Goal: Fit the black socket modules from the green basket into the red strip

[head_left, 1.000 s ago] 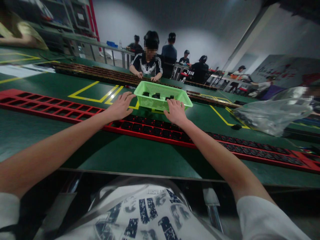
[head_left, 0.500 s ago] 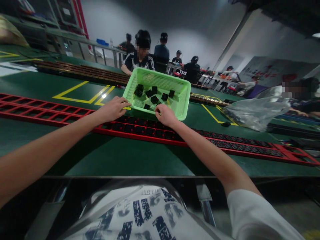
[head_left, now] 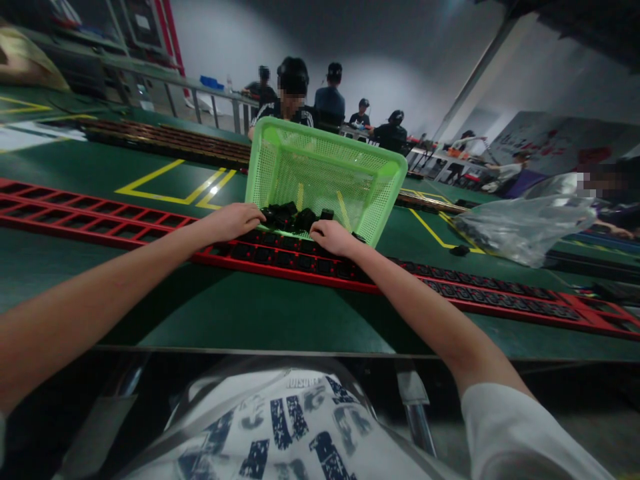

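Observation:
A green perforated plastic basket is tilted toward me over the table, its far side raised. Several small black square parts lie heaped along its near side. My left hand is closed on the basket's near left corner. Closer to the middle of the near edge, my right hand grips it with curled fingers; its fingertips are partly hidden. Just below the basket runs a long red tray with two rows of slots. Black parts fill its middle and right stretch, while slots at the left are bare.
A green table with yellow tape lines lies under everything. Dark strips are stacked behind at the left. A clear plastic bag and one loose black piece lie at the right. A co-worker sits opposite; other people are farther back.
The basket has tipped further toward me, its far rim rising. The black parts, spread over its floor before, have slid together along the near side. Both hands stay at the near edge.

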`<state>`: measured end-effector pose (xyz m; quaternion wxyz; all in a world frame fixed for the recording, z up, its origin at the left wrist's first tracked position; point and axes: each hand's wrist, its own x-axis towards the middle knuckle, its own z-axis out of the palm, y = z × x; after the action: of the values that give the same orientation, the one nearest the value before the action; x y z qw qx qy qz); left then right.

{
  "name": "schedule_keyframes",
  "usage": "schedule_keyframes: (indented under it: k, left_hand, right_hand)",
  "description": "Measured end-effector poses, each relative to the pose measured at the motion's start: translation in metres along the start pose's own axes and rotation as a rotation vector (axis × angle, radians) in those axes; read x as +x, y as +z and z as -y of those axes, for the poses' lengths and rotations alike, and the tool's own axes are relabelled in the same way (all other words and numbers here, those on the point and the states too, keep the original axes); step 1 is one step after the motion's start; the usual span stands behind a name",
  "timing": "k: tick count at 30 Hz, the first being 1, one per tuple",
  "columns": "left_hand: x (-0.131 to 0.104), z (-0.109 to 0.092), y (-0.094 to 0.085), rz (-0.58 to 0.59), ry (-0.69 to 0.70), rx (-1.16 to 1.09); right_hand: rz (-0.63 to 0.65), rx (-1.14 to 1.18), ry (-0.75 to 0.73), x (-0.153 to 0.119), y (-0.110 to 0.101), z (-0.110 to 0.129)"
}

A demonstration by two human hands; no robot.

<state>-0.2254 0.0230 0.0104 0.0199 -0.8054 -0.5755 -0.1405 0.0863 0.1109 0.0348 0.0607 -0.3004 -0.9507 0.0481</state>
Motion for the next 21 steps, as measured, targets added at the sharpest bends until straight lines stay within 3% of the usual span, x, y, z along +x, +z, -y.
schedule_keyframes:
  k: [6,16,18,21]
  left_hand:
    - [0.0,0.0,0.001,0.01,-0.029,-0.006]
    - [-0.006,-0.008,-0.01,-0.094,-0.145,0.099]
    - [-0.005,-0.002,-0.013,-0.07,-0.169,0.1]
    - [-0.006,0.013,-0.02,0.057,-0.164,0.089]
  right_hand:
    - [-0.006,-0.001,0.023,-0.003,-0.004,0.004]
    - [-0.06,-0.089,0.085,-0.009,-0.007,0.014]
    - [-0.044,-0.093,0.087,-0.009,-0.008,0.016]
    - [-0.034,-0.093,0.095,-0.011,-0.013,0.019]
